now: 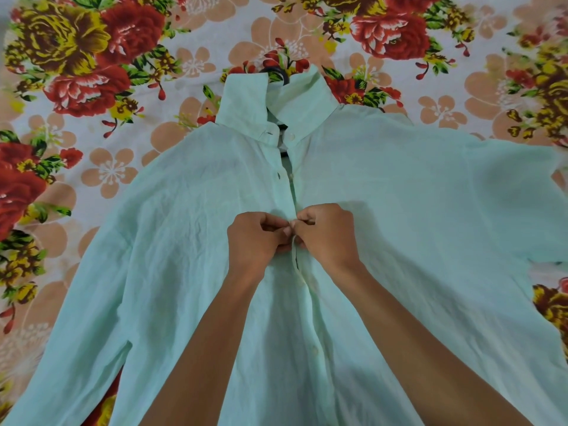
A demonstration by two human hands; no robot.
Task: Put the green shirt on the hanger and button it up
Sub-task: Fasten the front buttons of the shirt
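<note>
The pale green shirt (pixel 384 210) lies face up on the bed, sleeves spread to both sides. A black hanger (pixel 280 75) sits inside it; only its hook shows above the collar and a dark strip shows in the open neck. My left hand (pixel 256 238) and my right hand (pixel 327 233) meet at the middle of the placket, each pinching one front edge of the shirt with curled fingers. Above my hands the placket gapes slightly, with a button (pixel 279 175) visible. Below them the front edges lie together.
A floral bedsheet (pixel 123 87) with red, yellow and peach flowers covers the whole surface under and around the shirt. The shirt's sleeves reach the left and right edges of the view.
</note>
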